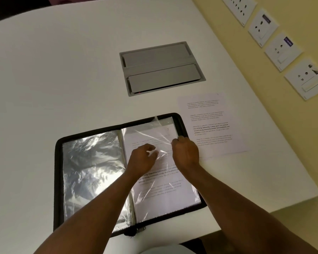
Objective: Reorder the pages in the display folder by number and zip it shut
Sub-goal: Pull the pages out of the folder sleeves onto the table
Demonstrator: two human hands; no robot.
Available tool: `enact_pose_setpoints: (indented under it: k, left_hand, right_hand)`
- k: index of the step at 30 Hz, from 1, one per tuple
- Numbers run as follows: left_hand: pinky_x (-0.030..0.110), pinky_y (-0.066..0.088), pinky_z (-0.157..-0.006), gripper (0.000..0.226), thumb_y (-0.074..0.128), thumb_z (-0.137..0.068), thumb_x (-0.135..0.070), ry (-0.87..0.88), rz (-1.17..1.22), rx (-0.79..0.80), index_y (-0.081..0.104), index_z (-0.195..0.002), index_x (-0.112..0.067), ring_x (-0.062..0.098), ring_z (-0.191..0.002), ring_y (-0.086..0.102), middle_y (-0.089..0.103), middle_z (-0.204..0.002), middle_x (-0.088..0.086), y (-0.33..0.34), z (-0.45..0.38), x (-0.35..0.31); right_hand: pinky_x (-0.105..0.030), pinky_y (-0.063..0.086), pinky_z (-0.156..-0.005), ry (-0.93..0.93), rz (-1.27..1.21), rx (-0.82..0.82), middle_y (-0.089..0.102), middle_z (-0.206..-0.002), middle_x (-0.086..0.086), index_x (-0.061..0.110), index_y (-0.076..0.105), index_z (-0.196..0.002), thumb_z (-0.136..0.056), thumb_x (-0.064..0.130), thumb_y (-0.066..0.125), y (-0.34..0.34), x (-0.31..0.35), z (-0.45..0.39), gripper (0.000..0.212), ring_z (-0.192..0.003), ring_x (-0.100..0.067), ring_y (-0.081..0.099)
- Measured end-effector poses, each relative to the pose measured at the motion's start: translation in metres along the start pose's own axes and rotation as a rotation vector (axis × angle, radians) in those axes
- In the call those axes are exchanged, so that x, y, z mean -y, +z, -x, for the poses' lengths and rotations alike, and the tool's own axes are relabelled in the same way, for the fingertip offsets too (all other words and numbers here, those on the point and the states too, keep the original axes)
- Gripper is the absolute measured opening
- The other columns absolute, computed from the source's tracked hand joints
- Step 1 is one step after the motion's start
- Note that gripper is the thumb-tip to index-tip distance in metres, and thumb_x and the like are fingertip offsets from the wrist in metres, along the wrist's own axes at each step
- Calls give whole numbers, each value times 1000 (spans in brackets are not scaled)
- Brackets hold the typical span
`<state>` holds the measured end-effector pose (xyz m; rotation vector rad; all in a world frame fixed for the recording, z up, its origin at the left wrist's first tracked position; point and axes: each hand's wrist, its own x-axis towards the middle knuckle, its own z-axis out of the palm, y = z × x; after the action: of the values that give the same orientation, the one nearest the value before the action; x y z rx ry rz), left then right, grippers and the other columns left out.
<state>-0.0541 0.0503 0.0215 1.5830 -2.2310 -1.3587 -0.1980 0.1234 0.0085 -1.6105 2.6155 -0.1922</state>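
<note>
A black zip display folder [60, 143] lies open on the white table. Its left side shows crinkled, empty clear sleeves [92, 171]. On the right side a printed page [165, 197] sits inside a clear sleeve [154, 132] whose top is lifted and creased. My left hand [141, 160] has curled fingers on the sleeve's plastic near the page's middle. My right hand [185, 153] pinches the sleeve's right edge by the folder's zip border. A loose printed page [211, 125] lies flat on the table just right of the folder.
A grey hatch with two flaps [160, 68] is set into the table [53, 79] beyond the folder. The table's right edge runs diagonally along a yellow wall with white socket plates [283, 50]. The near table edge is just below the folder.
</note>
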Motion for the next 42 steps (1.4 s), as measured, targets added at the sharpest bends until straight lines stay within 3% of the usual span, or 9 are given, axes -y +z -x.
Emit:
enact_pose_setpoints:
  k: [4,7,11,15,20,24,28,35,42]
  left_hand:
    - [40,58,-82,47,64,-78,-67,-161,378,-50,74,-86,-22,16,-86,70,74,-89,-3,-11,5,-14]
    - [44,61,-74,28,70,-84,-35,-217,483,-157,72,-70,-11,22,-68,70,72,-69,4,-26,8,-14]
    - [30,59,-60,11,61,-85,-3,-318,627,-313,69,-79,-8,18,-61,70,73,-82,12,-67,8,17]
    - [15,49,-42,9,58,-93,-7,-495,616,-354,64,-93,-1,5,-43,62,71,-73,9,-123,14,92]
    - [34,56,-73,24,76,-76,-13,-545,119,-393,74,-99,-6,28,-79,67,73,-95,16,-169,18,169]
    - [46,54,-86,33,68,-75,-8,-550,-243,-435,67,-108,-5,39,-97,63,67,-106,22,-171,16,169]
    - [52,46,-88,49,62,-83,-18,-277,-529,-518,47,-127,-3,47,-106,53,54,-120,27,-141,18,156]
    - [51,44,-99,43,53,-93,-25,86,-560,-276,54,-131,-4,42,-120,51,52,-137,22,-81,26,138]
    - [44,50,-89,38,63,-87,-22,217,-522,-66,57,-122,-10,34,-111,55,58,-125,12,-60,31,123]
  right_hand:
    - [-22,42,-54,3,-509,75,67,-74,0,13,71,-81,-92,26,65,-22,27,9,18,-60,-9,55]
    - [-23,51,-63,-28,-713,207,72,-80,1,15,74,-89,-89,26,68,-37,57,21,12,-64,-6,60]
    - [-24,55,-84,123,-1044,382,72,-104,6,18,70,-108,-83,43,72,-36,71,32,35,-91,-4,67]
    - [-36,43,-107,267,-754,309,53,-139,-1,17,47,-139,-89,47,63,3,45,66,61,-128,-16,49]
    - [-41,20,-120,227,-345,294,17,-161,-6,15,21,-153,-95,44,54,50,19,119,73,-148,-22,14]
    - [-49,17,-119,255,-155,230,15,-161,-12,13,17,-154,-97,45,48,63,29,147,72,-148,-29,14]
    - [-56,22,-116,353,-112,168,15,-158,-23,8,18,-154,-95,41,53,70,44,161,76,-146,-39,18]
    - [-36,14,-119,422,-345,160,-8,-160,-21,8,-18,-147,-97,36,54,64,55,156,92,-149,-31,-3]
    - [-33,26,-117,381,-413,193,18,-159,-16,4,3,-153,-97,18,56,61,57,147,78,-148,-27,18]
